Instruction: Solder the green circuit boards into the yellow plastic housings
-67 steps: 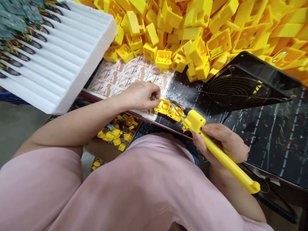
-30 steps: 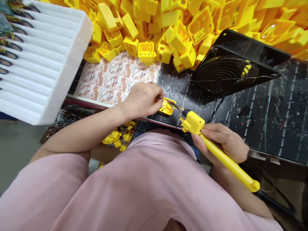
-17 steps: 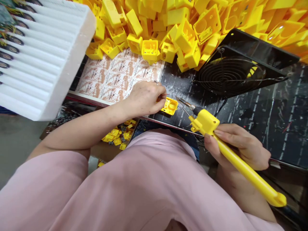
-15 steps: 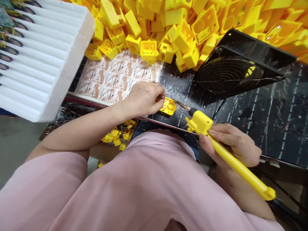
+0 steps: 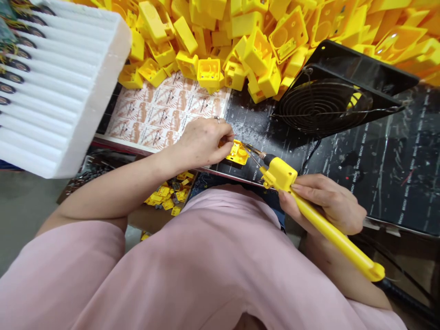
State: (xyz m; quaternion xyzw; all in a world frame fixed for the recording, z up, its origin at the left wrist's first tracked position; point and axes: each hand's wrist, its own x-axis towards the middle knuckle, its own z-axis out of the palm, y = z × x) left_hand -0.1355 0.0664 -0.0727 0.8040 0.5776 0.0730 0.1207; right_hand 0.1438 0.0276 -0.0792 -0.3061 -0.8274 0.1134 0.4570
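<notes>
My right hand (image 5: 326, 201) is wrapped round the yellow handle of a soldering tool (image 5: 330, 231), whose metal tip points left. That tip is over the right edge of a small open yellow housing (image 5: 239, 152), which lies near the front edge of the black table. At the housing's left side is my left hand (image 5: 206, 142), with a ring on one finger. Its thumb and fingers are pinched together beside the housing; what they hold is too small to make out.
Yellow plastic cases (image 5: 209, 73) are heaped along the back. A black fan (image 5: 319, 107) stands right of centre. Printed sheets (image 5: 161, 112) lie left, near a white foam tray (image 5: 68, 82) of round parts. Below the table edge is a box of small yellow pieces (image 5: 167, 197).
The whole view has shifted slightly. The tool tip stays at the housing's right edge, and both hands keep nearly the same pose.
</notes>
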